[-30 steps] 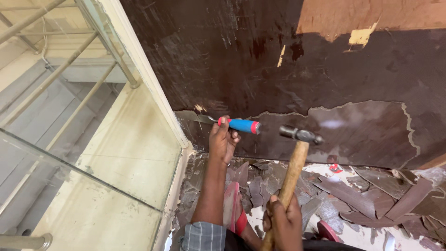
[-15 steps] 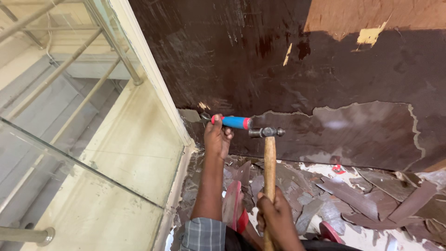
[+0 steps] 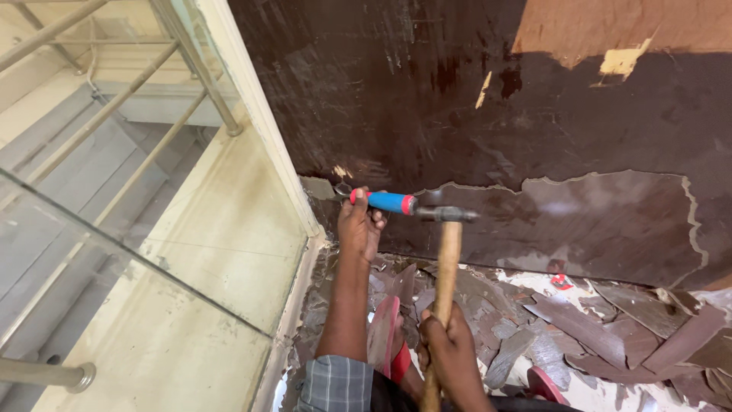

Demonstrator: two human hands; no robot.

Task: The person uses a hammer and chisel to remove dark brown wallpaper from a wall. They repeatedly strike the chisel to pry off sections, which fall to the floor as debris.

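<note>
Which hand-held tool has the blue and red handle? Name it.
The chisel in the left hand; the hammer in the right hand has a plain wooden handle.

Dark brown wall (image 3: pixel 473 114) (peeling), glass railing (image 3: pixel 114 252), littered floor (image 3: pixel 610 320)

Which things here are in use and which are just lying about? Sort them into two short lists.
In use:
- left hand gripping the blue-handled chisel
- right hand holding the wooden-handled hammer, its head at the chisel's end
- dark laminate panel, the chisel tip at its peeled edge

Lying about:
- broken laminate pieces on the floor
- red sandal
- glass railing
</note>
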